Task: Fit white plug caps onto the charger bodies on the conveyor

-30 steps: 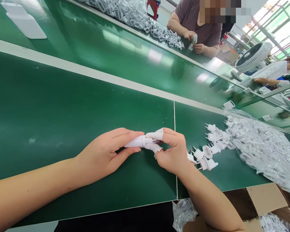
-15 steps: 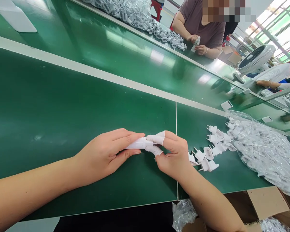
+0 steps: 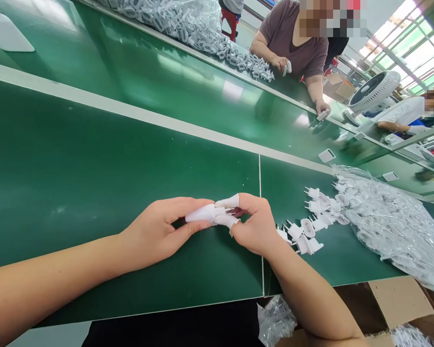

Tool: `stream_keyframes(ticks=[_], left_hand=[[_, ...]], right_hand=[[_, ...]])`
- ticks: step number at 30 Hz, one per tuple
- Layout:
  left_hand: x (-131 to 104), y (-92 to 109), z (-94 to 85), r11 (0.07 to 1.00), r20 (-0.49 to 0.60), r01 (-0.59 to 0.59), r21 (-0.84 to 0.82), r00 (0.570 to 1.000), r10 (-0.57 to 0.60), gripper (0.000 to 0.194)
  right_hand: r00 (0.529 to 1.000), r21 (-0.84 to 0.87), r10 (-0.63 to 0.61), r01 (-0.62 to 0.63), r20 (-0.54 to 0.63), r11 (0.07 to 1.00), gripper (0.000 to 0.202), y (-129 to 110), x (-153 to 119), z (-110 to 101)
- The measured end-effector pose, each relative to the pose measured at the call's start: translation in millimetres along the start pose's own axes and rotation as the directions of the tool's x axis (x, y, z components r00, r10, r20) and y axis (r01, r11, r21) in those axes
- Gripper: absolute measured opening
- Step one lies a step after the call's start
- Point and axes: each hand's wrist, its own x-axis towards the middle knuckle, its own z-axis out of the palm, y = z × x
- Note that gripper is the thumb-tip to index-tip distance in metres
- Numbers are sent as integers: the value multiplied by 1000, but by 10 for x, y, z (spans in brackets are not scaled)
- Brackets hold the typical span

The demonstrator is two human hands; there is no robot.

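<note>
My left hand grips the rounded body of a white device between thumb and fingers. At its right end my right hand, with white covers on thumb and finger, pinches a white plug piece whose metal pins point right. The plug piece touches the device. Several loose white plug pieces lie on the green table just right of my right hand. Beside them is a clear plastic bag full of similar pieces.
Beyond a pale strip runs a green belt with small white parts. Across it, a person reaches toward the belt near a heap of plugs. A fan and another person are at the right. Boxes stand below the table edge.
My fingers have shifted slightly, and the plug's pins show more between my right fingertips. The person across has parted their hands and now holds a white item over the belt edge.
</note>
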Motion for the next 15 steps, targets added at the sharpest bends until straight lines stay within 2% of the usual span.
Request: stream_keyframes(ticks=[1,3,5,7,10,12,14,15], left_hand=[[34,12,1,988,32,127,-85,992,-125,40],[115,65,-7,910,84,336,-244,942,-326,56],[197,136,-38,825,82,429,-368,899,-431,65],[282,194,-104,764,45,448,-464,873,-485,63],[476,240,-268,705,-8,463,-537,833,-553,45],[679,265,-403,730,-76,467,-499,816,-573,36],[926,279,-549,805,-185,450,-387,817,-546,39],[1055,268,-626,836,-245,444,-322,814,-527,44]], right_hand=[[998,35,63,-64,18,997,19,-4,28,-14],[987,74,161,-162,28,984,40,-32,85,-96],[979,87,205,-205,-2,975,64,-91,117,-275],[974,42,209,-206,-85,978,71,-176,85,-542],[949,-151,142,-190,-282,970,47,-302,-147,-957],[934,-295,96,-204,-343,933,43,-322,-417,-1132],[931,-429,109,-261,-347,865,60,-242,-732,-1190],[917,-484,152,-330,-370,811,72,-163,-885,-1180]])
